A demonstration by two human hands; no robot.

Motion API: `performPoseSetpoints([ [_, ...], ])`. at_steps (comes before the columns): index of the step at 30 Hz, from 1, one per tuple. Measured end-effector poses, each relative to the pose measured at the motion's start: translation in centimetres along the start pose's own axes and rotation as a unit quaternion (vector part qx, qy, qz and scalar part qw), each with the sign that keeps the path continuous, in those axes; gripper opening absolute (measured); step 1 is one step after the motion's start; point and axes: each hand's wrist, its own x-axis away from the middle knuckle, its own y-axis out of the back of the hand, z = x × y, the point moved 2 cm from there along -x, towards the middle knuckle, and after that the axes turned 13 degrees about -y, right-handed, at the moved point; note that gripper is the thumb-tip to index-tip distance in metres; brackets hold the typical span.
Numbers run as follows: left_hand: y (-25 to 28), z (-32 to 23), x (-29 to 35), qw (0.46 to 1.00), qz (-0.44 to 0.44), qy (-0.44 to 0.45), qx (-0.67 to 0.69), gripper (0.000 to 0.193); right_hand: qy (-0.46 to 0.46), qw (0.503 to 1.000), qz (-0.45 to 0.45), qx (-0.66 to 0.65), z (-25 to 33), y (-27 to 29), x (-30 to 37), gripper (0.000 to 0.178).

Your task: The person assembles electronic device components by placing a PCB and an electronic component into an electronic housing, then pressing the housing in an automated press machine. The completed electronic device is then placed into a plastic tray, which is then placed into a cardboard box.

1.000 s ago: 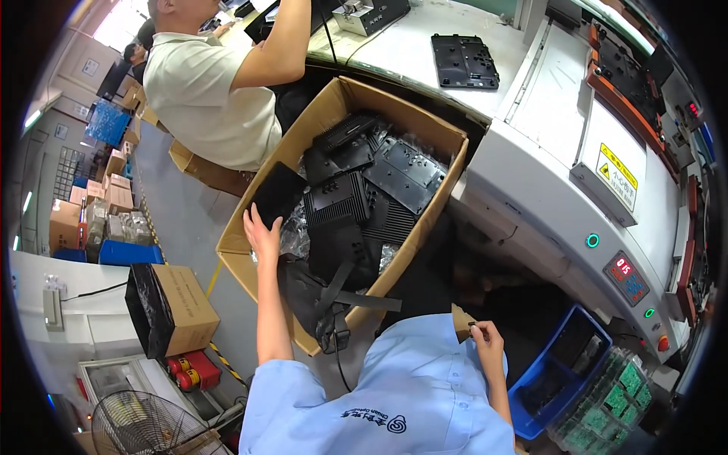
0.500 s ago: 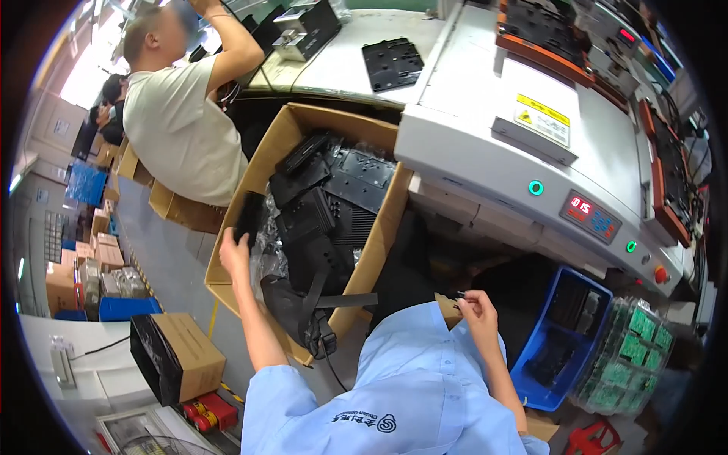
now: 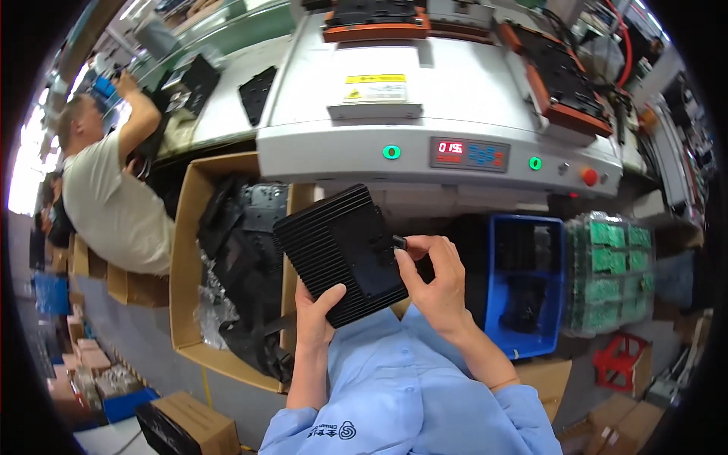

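Head view: above the light-blue shirt (image 3: 379,394), the left hand (image 3: 315,315) is clamping the lower-left side of a black finned housing (image 3: 326,254); the right hand (image 3: 437,284) is pinching a small black piece (image 3: 399,242) near its right edge. A firm left hold should be keeping the housing steady. Its panelled face is pointing up, the seemingly longer axis slanting upper left to lower right. Beyond, a white machine (image 3: 334,155) is standing.

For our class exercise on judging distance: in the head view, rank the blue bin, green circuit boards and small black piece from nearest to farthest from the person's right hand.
1. Small black piece: pinched in the right hand.
2. Blue bin: to the right of that hand.
3. Green circuit boards: farther right, beyond the bin.
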Motion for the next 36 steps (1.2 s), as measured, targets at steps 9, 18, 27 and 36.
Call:
performPoseSetpoints([
  [9,-2.6,3.1,0.8,0.997,0.062,0.029,-0.037,0.054,-0.021,0.997,-0.012,0.070,-2.9,2.8,1.2,0.014],
  [18,-2.3,5.8,2.0,0.996,0.057,0.049,-0.040,0.055,-0.111,0.993,-0.020,0.036,-5.0,3.3,2.3,0.025],
  [27,-3.5,9.6,2.7,0.976,0.095,0.194,-0.018,0.058,-0.393,0.819,0.180,-0.376,-13.1,5.1,5.3,0.034],
  [36,-2.3,11.9,2.0,0.968,0.104,0.230,0.001,0.050,-0.361,0.867,-0.225,0.258,-27.2,24.5,10.3,0.011],
])
